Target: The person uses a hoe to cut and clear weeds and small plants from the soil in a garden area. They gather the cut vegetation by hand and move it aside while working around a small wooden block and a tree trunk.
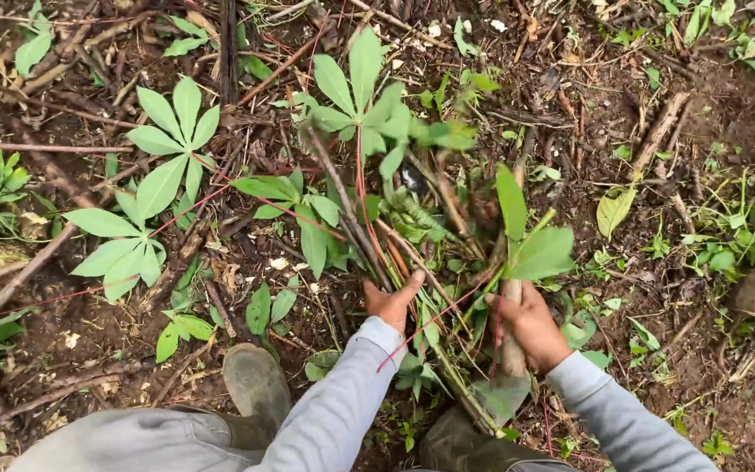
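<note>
The person wears long light grey sleeves (334,411) reaching the wrists, grey trousers (124,441), and muddy olive-green rubber boots (257,385). Both hands are bare, without gloves.

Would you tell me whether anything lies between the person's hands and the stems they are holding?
Nothing visible does. The left hand already grips the thin stems, and the right hand is closed around the thick stem. A broad leaf only overhangs the right hand.

Soft, even daylight with no hard shadows or glare; leaves (447,131) above the hands (530,325) are motion-blurred.
</note>
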